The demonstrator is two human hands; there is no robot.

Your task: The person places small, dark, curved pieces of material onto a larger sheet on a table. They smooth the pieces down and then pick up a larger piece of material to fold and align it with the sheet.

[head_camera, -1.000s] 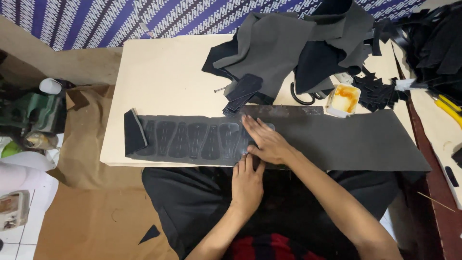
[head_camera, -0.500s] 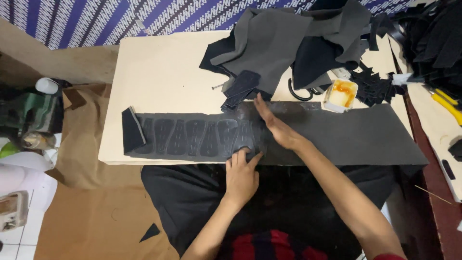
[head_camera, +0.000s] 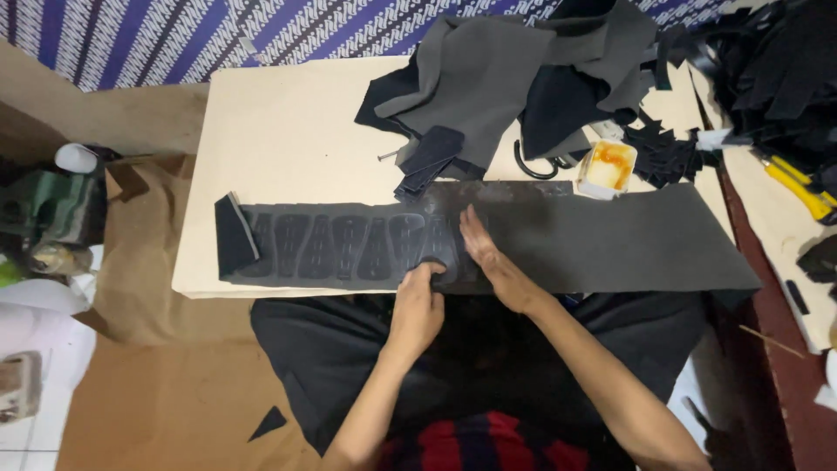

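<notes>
Pressing: the right hand (head_camera: 493, 262) lies flat, fingers together and stretched, on the long dark sheet (head_camera: 610, 240) at the middle of the frame.
Left hand: the left hand (head_camera: 418, 301) sits at the sheet's near edge, its grip curled and pinched on that edge, just beside the right hand.
Sheet: it runs left to right across the front of the pale desk (head_camera: 288, 131), its right end hanging past the desk's corner.
Done so far: a row of glossy tapered shapes (head_camera: 349, 244) covers the left half of the sheet, reaching up to the hands.
Left to do: the right half looks plain and matte, so by my judgement about half the length is worked.
Left end: a small dark flap (head_camera: 234, 231) stands folded up there.
Upper middle: a heap of grey and black cloth (head_camera: 497, 70).
Right of centre: a small white tub with orange paste (head_camera: 609, 166) stands at the sheet's far edge.
Beside it: dark scissors (head_camera: 536, 166), partly hidden under cloth.
</notes>
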